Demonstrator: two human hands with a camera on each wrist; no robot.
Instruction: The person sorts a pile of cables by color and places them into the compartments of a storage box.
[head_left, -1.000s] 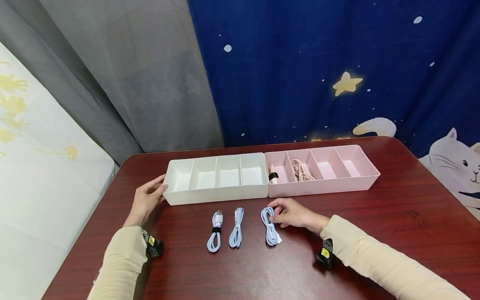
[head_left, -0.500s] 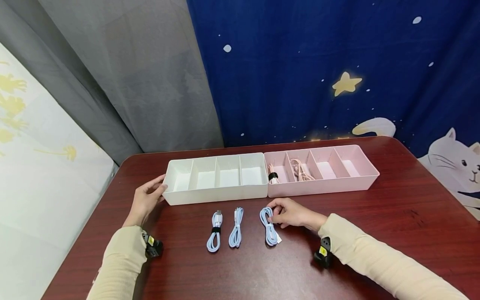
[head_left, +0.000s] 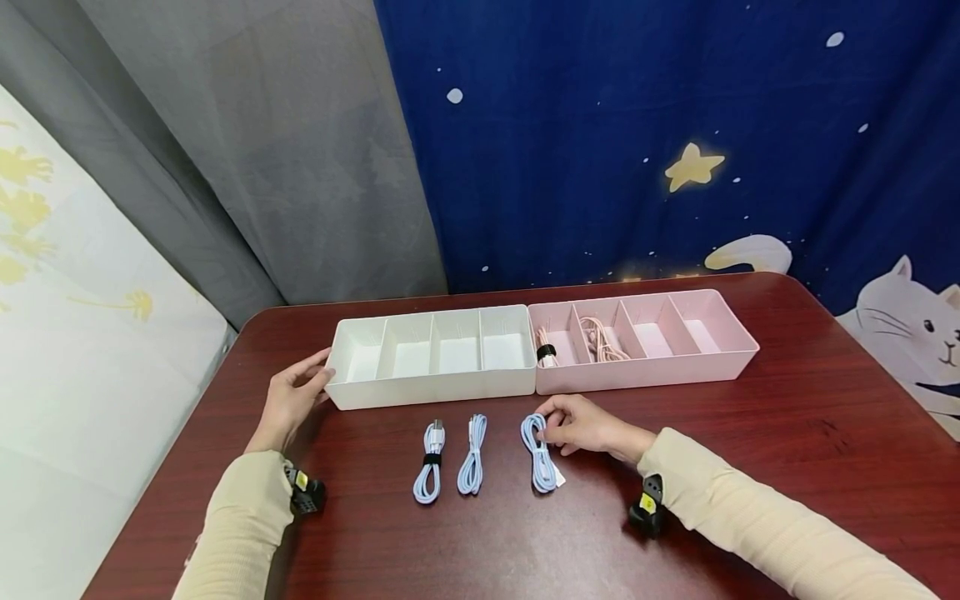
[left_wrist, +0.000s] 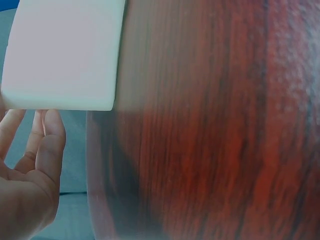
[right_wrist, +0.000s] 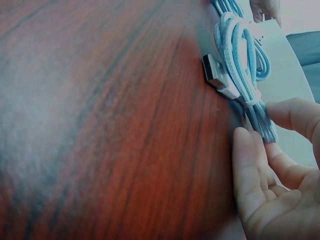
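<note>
On the table, my right hand pinches the top end of a light blue, coiled USB cable between thumb and fingers. In the right wrist view the cable's USB plug sticks out beside the white tie around the coil. My left hand touches the left end of a white four-compartment organizer box, its fingers extended along the end wall. Two more light blue cables lie left of the held one: one with a black strap, the other a plain coil.
A pink divided box stands end to end with the white one. Its first compartment holds a pink cable with a black strap, its second a loose pink cord. Curtains hang behind the dark red table.
</note>
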